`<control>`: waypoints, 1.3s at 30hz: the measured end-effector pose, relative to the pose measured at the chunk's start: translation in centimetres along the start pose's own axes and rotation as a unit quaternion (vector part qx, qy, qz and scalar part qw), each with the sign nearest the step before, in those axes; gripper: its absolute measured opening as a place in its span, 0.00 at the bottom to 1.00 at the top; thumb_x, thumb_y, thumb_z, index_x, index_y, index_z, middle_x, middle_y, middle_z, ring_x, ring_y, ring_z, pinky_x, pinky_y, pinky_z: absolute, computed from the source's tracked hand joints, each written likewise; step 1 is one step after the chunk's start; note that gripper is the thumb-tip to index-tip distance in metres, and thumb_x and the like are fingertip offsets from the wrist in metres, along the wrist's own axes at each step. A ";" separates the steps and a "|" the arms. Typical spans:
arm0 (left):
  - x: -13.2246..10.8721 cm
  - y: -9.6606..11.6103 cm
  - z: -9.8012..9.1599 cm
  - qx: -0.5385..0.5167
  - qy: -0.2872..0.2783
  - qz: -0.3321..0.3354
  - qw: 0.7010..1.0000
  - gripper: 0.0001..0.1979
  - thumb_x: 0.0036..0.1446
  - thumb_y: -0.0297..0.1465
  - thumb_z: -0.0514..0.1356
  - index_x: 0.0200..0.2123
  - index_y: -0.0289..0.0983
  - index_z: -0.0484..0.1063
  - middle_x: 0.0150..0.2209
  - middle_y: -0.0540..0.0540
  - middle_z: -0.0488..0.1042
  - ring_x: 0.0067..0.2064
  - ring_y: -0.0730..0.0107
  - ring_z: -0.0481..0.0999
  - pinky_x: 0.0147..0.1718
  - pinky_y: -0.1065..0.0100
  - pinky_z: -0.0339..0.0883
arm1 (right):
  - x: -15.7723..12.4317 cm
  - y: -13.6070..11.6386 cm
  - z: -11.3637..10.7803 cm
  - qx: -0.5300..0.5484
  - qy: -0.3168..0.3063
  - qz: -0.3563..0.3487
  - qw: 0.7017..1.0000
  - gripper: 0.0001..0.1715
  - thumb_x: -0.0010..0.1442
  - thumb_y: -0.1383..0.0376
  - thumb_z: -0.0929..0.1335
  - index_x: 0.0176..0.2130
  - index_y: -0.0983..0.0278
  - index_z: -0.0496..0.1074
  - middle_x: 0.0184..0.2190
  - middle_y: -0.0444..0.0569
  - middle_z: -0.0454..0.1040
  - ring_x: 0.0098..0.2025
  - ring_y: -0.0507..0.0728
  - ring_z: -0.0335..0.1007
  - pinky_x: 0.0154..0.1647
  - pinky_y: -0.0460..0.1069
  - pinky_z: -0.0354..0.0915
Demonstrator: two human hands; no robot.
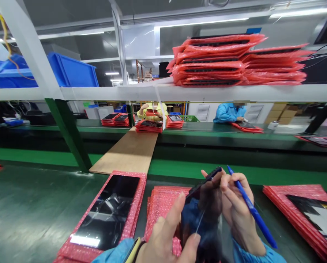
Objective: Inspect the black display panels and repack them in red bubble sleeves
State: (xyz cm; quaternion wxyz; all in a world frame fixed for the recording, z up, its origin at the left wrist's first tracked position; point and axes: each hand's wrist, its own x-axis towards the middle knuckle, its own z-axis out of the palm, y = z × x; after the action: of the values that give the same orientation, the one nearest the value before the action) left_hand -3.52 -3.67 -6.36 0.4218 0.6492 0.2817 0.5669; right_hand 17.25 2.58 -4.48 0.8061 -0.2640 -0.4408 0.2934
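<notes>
Fingers [172,216] half-open, your left hand [159,237] grips a glossy black rectangular panel [207,219], lower centre; your right hand [239,206] curls round a slim blue pen [252,208].

Shelf [119,93]: blue bin [77,73] up on my left
Board [125,151]: pale wood, ahead of me
Across from me: blue-sleeved co-worker [224,112], cardboard boxes [286,114]

Blue sleeves [114,252] show, with a yellow-black wristband [132,251].
</notes>
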 end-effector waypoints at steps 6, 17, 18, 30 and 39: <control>2.5 2.4 0.9 -0.168 -0.056 0.028 0.984 0.35 0.60 0.48 0.55 0.68 0.53 0.49 0.60 0.42 0.70 0.57 0.50 0.73 0.53 0.53 0.69 | -0.1 -0.3 0.3 -0.009 0.062 0.083 0.995 0.20 0.40 0.65 0.77 0.35 0.60 0.72 0.23 0.38 0.71 0.26 0.51 0.68 0.47 0.54 0.67; 4.2 3.1 -2.4 -0.109 0.004 -0.086 0.990 0.28 0.64 0.44 0.53 0.66 0.46 0.58 0.61 0.45 0.68 0.67 0.50 0.57 0.60 0.55 0.62 | -1.0 -0.6 0.5 0.039 0.145 0.233 0.961 0.26 0.38 0.69 0.76 0.41 0.60 0.73 0.30 0.40 0.73 0.33 0.51 0.72 0.35 0.45 0.70; 4.4 3.1 -2.3 -0.113 0.006 -0.086 0.990 0.28 0.64 0.44 0.53 0.66 0.45 0.58 0.61 0.45 0.68 0.67 0.50 0.58 0.59 0.55 0.62 | -1.1 -0.6 0.3 0.051 0.150 0.244 0.957 0.26 0.38 0.69 0.76 0.41 0.60 0.73 0.31 0.40 0.73 0.33 0.51 0.72 0.34 0.45 0.71; 6.0 1.3 -1.3 -0.283 0.031 -0.097 0.954 0.23 0.66 0.39 0.52 0.64 0.50 0.60 0.68 0.55 0.57 0.69 0.59 0.52 0.65 0.57 0.53 | 0.0 -1.0 0.0 0.139 0.118 0.228 0.956 0.19 0.37 0.75 0.70 0.33 0.62 0.68 0.23 0.37 0.60 0.30 0.49 0.71 0.49 0.44 0.73; 7.0 1.0 -1.1 -0.317 0.042 -0.128 0.939 0.24 0.64 0.36 0.56 0.62 0.49 0.62 0.67 0.54 0.60 0.67 0.58 0.57 0.64 0.59 0.55 | 0.6 -0.4 -0.5 0.190 0.096 0.254 0.943 0.23 0.36 0.78 0.66 0.35 0.61 0.62 0.23 0.37 0.59 0.28 0.48 0.70 0.40 0.41 0.76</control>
State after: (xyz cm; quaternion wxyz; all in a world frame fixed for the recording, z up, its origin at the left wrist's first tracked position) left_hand -3.34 1.99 -2.03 0.6628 0.4154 0.1855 0.5947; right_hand 18.05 2.67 -4.11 0.7786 -0.2357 -0.2158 0.5401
